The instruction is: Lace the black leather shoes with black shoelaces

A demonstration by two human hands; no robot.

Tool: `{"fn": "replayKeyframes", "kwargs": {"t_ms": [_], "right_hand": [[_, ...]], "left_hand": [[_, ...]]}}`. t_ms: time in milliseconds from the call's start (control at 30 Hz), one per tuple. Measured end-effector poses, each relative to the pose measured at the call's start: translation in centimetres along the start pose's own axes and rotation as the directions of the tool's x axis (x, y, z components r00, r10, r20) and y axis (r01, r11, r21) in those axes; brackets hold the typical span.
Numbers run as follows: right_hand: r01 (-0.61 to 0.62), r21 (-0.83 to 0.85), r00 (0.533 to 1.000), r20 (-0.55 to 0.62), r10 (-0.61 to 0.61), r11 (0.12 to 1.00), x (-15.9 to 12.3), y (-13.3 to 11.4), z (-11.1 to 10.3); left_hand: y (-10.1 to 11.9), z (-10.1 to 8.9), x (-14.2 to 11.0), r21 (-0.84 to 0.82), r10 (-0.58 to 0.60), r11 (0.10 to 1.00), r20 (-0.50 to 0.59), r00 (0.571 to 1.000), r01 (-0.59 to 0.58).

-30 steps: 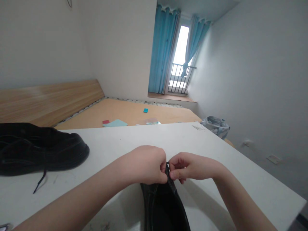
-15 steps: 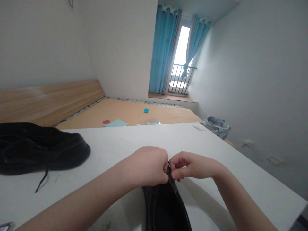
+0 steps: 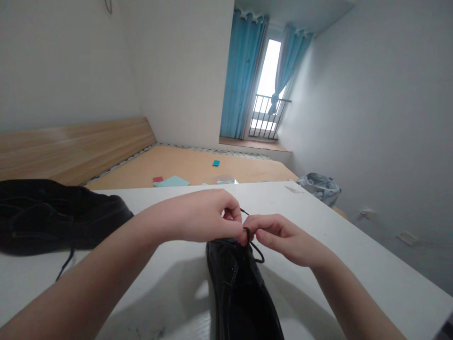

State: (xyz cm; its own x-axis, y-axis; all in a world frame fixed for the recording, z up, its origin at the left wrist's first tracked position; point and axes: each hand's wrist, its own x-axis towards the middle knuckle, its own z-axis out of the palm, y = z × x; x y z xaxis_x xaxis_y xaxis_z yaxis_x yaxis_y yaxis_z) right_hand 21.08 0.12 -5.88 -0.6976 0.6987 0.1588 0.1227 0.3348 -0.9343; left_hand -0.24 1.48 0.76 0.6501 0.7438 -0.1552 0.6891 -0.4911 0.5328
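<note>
A shiny black shoe (image 3: 235,278) stands on the white table in front of me, its opening towards me. Over its far end, my left hand (image 3: 215,217) is closed with thumb and fingers pinching a black shoelace (image 3: 260,257). Close beside it, my right hand (image 3: 274,233) is closed too, with the lace looping around its fingertips. One thin lace end pokes out beyond my left fingers. A second black shoe (image 3: 60,217) lies at the left, partly covered by my left forearm, with its own lace trailing on the table.
Beyond the white table (image 3: 170,288) is a tan bed surface (image 3: 184,160) with a blue square (image 3: 216,163), a red piece (image 3: 157,179) and a pale green sheet (image 3: 173,182). A small white paper (image 3: 293,188) lies at the far table edge, near a fabric bag (image 3: 320,189).
Both hands have shifted slightly, the left one up and away from the shoe. The shoe's front and a loop of lace now show where my left hand covered them.
</note>
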Motion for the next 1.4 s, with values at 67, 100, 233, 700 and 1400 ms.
{"fn": "replayKeyframes", "kwargs": {"t_ms": [67, 100, 233, 700, 1400], "right_hand": [[0.007, 0.119, 1.0, -0.002, -0.007, 0.993, 0.0, 0.0, 0.7], [0.011, 0.195, 1.0, -0.014, -0.009, 0.981, 0.1, 0.0, 1.0], [0.087, 0.514, 0.987, -0.16, -0.004, 0.854, 0.0, -0.6, 1.2], [0.008, 0.113, 0.957, -0.289, 0.025, 0.994, 0.7, 0.0, 1.8], [-0.071, -0.379, 0.986, -0.168, 0.006, 0.923, 0.5, -0.8, 3.0]], "left_hand": [[0.3, -0.2, -0.3, -0.01, 0.04, 0.999, -0.004, 0.999, -0.04], [0.5, -0.3, -0.5, -0.016, 0.066, 0.998, -0.01, 0.998, -0.066], [0.8, -0.7, -1.1, -0.108, 0.106, 0.988, -0.083, 0.991, -0.114], [0.4, -1.4, -1.7, -0.245, 0.072, 0.968, 0.076, 0.995, -0.052], [-0.1, 0.1, -1.3, 0.292, -0.119, 0.955, 0.24, 0.963, 0.046]]}}
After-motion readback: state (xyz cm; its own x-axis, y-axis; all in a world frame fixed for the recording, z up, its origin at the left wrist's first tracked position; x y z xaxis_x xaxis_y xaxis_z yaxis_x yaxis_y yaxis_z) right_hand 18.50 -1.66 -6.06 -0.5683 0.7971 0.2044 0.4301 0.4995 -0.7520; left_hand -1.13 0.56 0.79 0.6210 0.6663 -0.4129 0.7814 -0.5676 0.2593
